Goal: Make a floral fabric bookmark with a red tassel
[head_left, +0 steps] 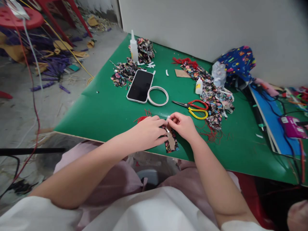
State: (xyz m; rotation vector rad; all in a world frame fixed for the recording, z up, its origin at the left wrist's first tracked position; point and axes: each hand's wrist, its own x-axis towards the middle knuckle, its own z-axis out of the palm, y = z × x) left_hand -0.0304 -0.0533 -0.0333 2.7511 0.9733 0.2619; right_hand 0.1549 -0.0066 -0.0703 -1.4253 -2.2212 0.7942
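Note:
My left hand (pixel 149 131) rests on the green table (pixel 106 109) near its front edge, fingers pressing down a small flat piece of floral fabric on brown card (pixel 171 143). My right hand (pixel 183 125) meets it from the right and pinches a small white strip (pixel 167 118) just above that piece. Red threads (pixel 141 118) lie under and behind my left hand. Which fingers touch the fabric beneath my hands is hidden.
Red and yellow scissors (pixel 196 108), a tape ring (pixel 158 96) and a phone (pixel 140 86) lie just beyond my hands. Floral fabric scraps (pixel 213 96), two glue bottles (pixel 133 48), a blue patterned bag (pixel 238 62) and a blue board (pixel 271 115) sit farther back and right.

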